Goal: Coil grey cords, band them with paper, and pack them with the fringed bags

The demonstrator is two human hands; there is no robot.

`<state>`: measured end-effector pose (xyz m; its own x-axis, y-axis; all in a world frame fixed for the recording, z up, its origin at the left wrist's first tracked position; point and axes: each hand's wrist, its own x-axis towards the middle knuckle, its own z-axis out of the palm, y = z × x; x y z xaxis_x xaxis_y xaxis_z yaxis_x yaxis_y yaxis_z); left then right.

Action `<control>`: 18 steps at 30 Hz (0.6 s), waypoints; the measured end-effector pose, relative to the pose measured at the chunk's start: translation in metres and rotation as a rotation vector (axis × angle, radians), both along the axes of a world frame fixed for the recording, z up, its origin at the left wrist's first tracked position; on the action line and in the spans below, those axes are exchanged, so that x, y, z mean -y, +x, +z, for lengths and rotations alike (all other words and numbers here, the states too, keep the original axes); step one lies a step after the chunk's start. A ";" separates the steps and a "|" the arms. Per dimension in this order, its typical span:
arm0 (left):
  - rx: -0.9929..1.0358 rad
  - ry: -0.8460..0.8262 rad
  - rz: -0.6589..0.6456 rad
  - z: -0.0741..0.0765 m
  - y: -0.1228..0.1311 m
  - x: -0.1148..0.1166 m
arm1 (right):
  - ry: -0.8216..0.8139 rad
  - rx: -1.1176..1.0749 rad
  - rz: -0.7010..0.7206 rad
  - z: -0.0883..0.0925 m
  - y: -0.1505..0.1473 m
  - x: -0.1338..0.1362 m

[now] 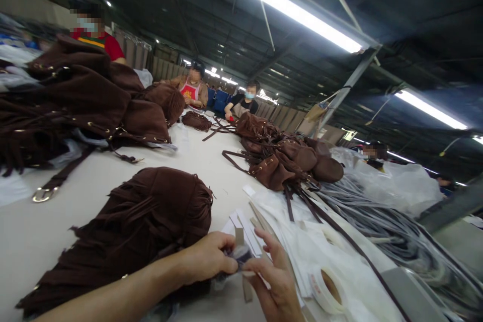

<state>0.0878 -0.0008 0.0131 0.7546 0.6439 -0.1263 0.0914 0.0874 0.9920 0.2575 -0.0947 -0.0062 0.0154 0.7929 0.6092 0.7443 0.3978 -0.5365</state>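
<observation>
Head view: left hand (209, 260) pinches crinkled plastic (241, 253), right hand (277, 279) — grip unclear — against it, by fringed brown bag (151, 216).

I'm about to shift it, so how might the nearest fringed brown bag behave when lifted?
The fringed brown bag would probably sag, since its body looks soft and creased. Its many loose strips would likely dangle and might snag. Rolling seems unlikely, as it lies stretched out on the white table.

A white table (204, 153) bears brown bags (154, 216) and, apparently, paper strips (249, 231).
</observation>
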 end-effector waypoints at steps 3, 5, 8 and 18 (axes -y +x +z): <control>-0.002 0.094 -0.013 0.004 -0.001 0.002 | -0.175 -0.126 0.030 -0.002 0.002 -0.006; -0.005 0.236 -0.030 0.008 -0.002 0.004 | -0.255 -0.164 0.059 -0.003 0.003 -0.010; -0.046 0.463 -0.055 0.012 -0.004 0.005 | -0.196 -0.107 0.070 -0.001 0.004 -0.013; -0.111 0.415 -0.029 -0.001 0.000 0.002 | -0.011 0.133 0.194 0.011 -0.001 -0.018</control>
<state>0.0873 -0.0031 0.0122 0.7693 0.6363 0.0574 0.1961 -0.3206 0.9267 0.2560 -0.0767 0.0047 -0.2178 0.7797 0.5870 0.7189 0.5350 -0.4438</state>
